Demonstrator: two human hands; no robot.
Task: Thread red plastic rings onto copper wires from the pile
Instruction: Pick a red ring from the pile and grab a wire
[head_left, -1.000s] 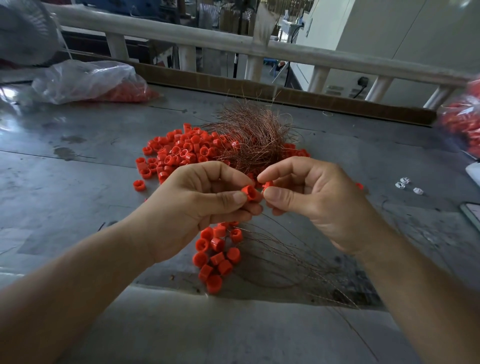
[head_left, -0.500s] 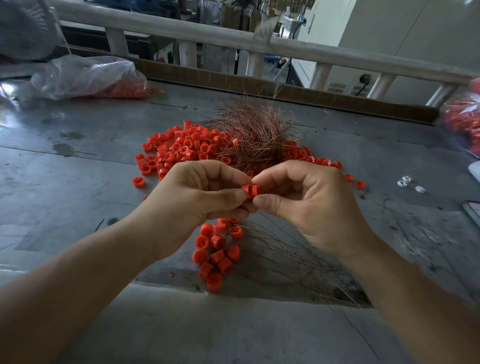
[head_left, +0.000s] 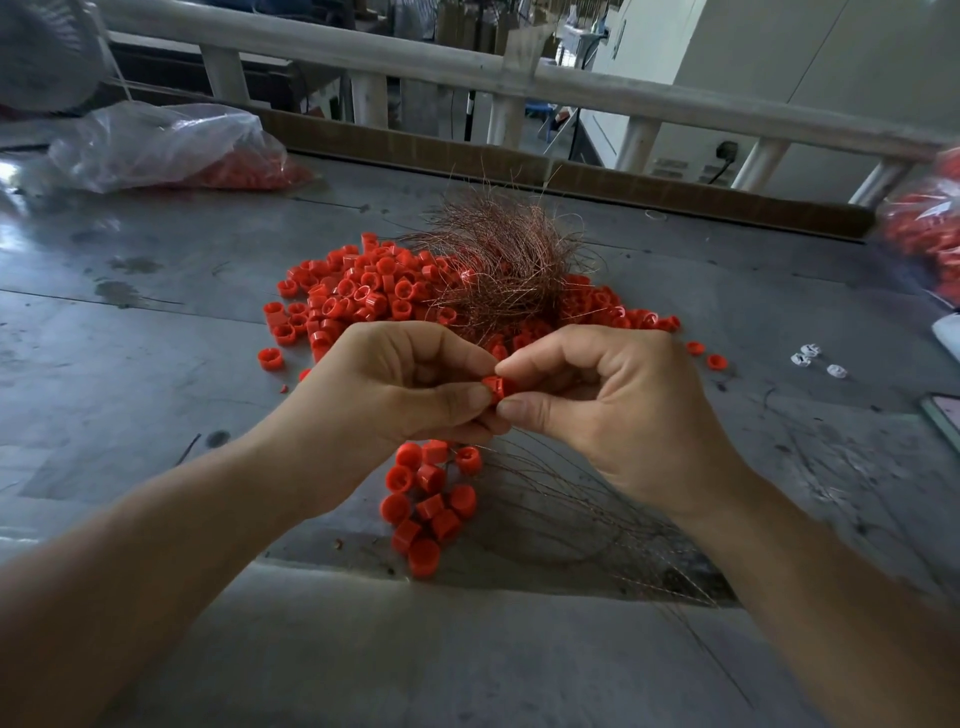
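In the head view, the left hand and right hand meet above the middle of the table, and both pinch one red ring between thumb and forefinger. The wire tip is hidden. It is probably best to hold the ring steady and feed the wire straight through the hole. Counted: one ring held, about eleven in the cluster by the near edge, a pile too many to count, one wire tangle and two bags.

Soft daylight is coming in from beyond the railing, glaring off the grey counter at far left; wide-angle distortion is bending the edges, blurring the right-edge bag.
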